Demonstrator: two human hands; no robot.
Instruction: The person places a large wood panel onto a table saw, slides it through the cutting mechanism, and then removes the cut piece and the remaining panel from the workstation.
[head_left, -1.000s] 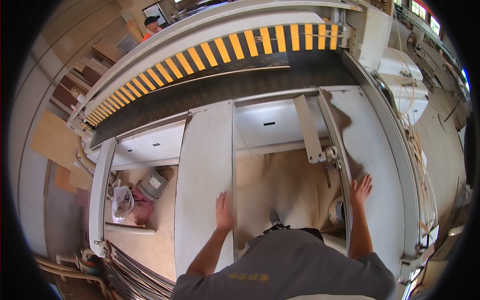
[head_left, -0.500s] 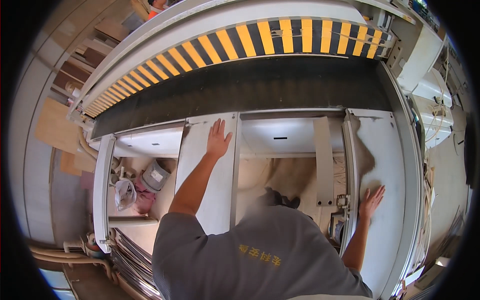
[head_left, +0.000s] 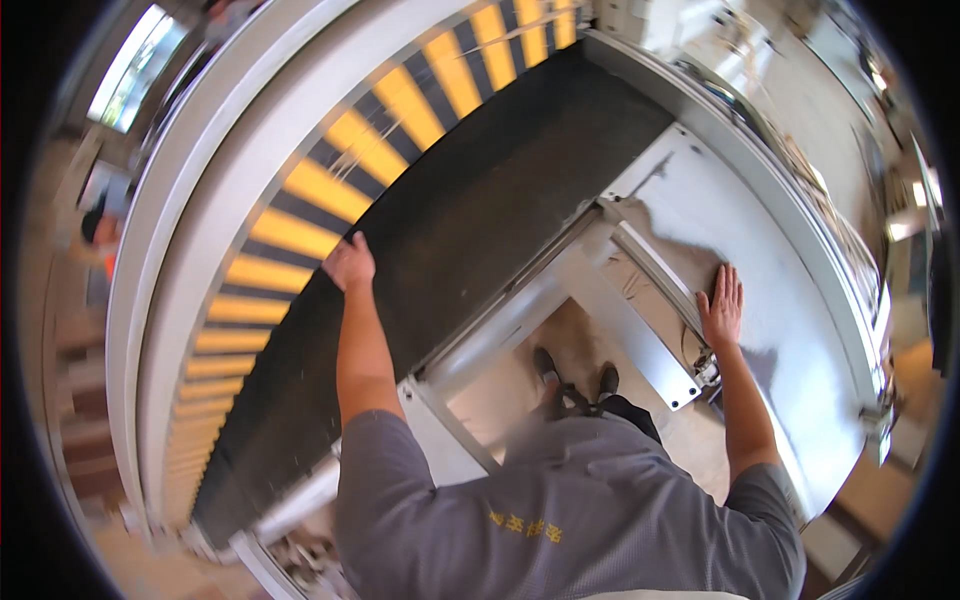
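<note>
My left hand [head_left: 350,264] reaches over the dark bed [head_left: 500,200] of a large machine. It is at the lower edge of a yellow-and-black striped guard [head_left: 325,190]. Its thumb stands apart from the fingers, which are slightly blurred; nothing shows in it. Whether it touches the guard I cannot tell. My right hand [head_left: 722,308] lies flat on a white metal panel [head_left: 790,290] with dark smudges, fingers stretched out and pointing away. Between my arms, a narrow grey metal plate [head_left: 630,330] spans the opening in the frame.
My shoes [head_left: 609,378] show on the floor below the opening. A long pale beam [head_left: 190,190] curves along the machine's far side. Bundled cables [head_left: 800,170] run outside the right edge. Another person [head_left: 100,230] is at the far left, beyond the machine.
The view has swung to the right. My left hand has left the white panel and moved forward to the striped guard. My right hand still rests on the right panel.
</note>
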